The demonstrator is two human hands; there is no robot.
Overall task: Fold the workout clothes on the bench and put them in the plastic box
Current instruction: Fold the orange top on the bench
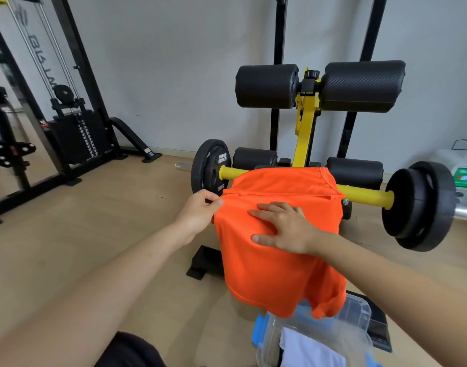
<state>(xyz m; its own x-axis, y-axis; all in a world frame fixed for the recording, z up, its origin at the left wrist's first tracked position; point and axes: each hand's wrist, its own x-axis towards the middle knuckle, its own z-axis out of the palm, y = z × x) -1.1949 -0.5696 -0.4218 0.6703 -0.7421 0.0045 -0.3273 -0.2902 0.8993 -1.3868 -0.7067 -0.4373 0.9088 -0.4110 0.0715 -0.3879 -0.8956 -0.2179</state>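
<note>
Head-camera view, looking down at two bare forearms reaching over one bright orange shirt point(277, 260). The shirt is thin, smooth sports fabric with a faint sheen. It is draped over the counter point(203, 263), a workout bench whose top is hidden under the cloth, so only a black foot and a yellow upright show. The shirt's upper part lies flat with a folded seam across it, and the lower part hangs down in soft wrinkles. The left hand point(197, 211) is at the shirt's left edge, pinching the fabric between thumb and fingertips just below the seam. The right hand point(286, 229) lies palm down on the middle of the shirt, fingers spread and pressing the cloth flat. Below the hanging hem, at the lower right, stands one clear plastic box point(355, 311), rounded and rectangular with blue clips. One white cloth point(306, 350) lies inside it. Behind the shirt a barbell point(367, 196) with a glossy yellow sleeve runs crosswise, with black rubbery weight plates at both ends. Four black cylindrical foam pads point(266, 86) with a woven texture sit on the yellow frame, two high and two low. At far left is one black cable machine point(76, 136) with a weight stack. The floor is pale wood.
</note>
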